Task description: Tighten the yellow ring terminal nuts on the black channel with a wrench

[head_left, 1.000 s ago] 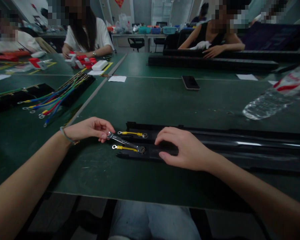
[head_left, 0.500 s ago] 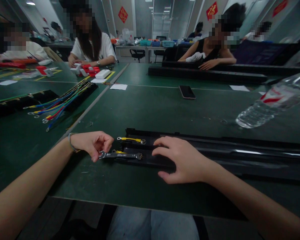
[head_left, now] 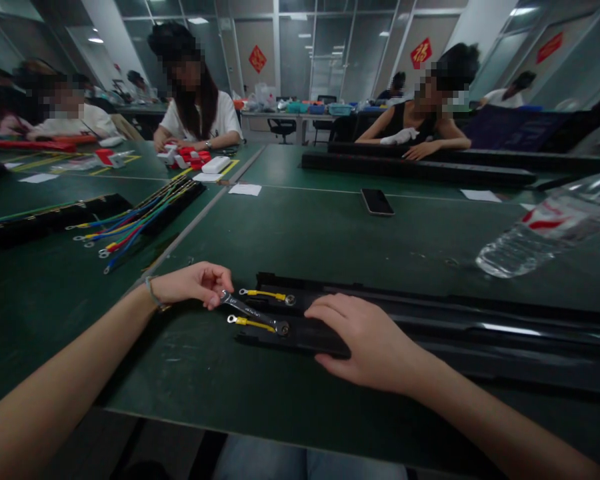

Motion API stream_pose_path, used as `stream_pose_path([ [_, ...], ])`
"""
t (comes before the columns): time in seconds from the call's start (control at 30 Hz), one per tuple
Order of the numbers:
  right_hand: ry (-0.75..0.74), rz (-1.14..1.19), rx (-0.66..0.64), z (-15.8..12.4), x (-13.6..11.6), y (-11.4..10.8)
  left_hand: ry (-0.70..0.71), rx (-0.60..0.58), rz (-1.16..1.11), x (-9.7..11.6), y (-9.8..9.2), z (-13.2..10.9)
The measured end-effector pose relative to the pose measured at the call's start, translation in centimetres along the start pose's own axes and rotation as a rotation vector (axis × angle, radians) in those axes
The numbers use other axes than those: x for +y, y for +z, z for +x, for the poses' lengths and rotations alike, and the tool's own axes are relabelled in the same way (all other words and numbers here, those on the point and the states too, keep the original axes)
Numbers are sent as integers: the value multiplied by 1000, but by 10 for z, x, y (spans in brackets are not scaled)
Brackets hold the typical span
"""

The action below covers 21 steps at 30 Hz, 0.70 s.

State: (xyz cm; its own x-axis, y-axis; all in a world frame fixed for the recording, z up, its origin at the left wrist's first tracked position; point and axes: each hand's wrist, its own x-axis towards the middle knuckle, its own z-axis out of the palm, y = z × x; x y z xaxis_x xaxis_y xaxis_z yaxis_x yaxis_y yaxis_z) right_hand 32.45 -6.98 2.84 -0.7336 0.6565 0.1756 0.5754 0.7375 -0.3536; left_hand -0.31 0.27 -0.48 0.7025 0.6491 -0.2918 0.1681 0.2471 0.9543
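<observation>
In my left hand (head_left: 200, 283), the fingertips and thumb pinch the open end of a silver combination wrench (head_left: 250, 311). Its ring end sits over a fastener in the near part of a long black channel (head_left: 430, 327), so the wrench slants across the channel's left end. Two short yellow wires with ring terminals come out there: the far wire (head_left: 265, 294) is bolted at a bare screw, while the near wire (head_left: 253, 324) runs under the wrench's ring. My right hand (head_left: 365, 340) lies over the channel, fingers inside it and thumb at the near edge, gripping it.
A tilted water bottle (head_left: 535, 233) is at the right and a phone (head_left: 378, 202) lies beyond the channel. Left, a bundle of coloured wires (head_left: 145, 213) with ring terminals rests on the table (head_left: 190, 387). Co-workers sit opposite, near red-and-white parts (head_left: 190, 157) and black bars (head_left: 415, 168).
My left hand has swung the wrench's open end away from me, turning it from nearly level to slanting and uncovering more of the near yellow wire. My right hand's fingers have settled onto the channel.
</observation>
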Motion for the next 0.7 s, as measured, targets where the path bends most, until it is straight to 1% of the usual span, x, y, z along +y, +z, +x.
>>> stream_pose_path([
  [0.1,28,9,33,1,-1,1,11,46,-13,0,1,2],
  [0.17,37,15,37,1,-2,1,14,36,-35,0,2,2],
  [0.47,28,-1,-1,0,-1,1,-42,-105,-104,-4,-4,-3],
  [0.6,33,13,5,1,-2,1,-65,-166,-97,-3,3,-6],
  [0.7,37,18,17,0,-2,1,-112,-219,-83,-1,10,-8],
])
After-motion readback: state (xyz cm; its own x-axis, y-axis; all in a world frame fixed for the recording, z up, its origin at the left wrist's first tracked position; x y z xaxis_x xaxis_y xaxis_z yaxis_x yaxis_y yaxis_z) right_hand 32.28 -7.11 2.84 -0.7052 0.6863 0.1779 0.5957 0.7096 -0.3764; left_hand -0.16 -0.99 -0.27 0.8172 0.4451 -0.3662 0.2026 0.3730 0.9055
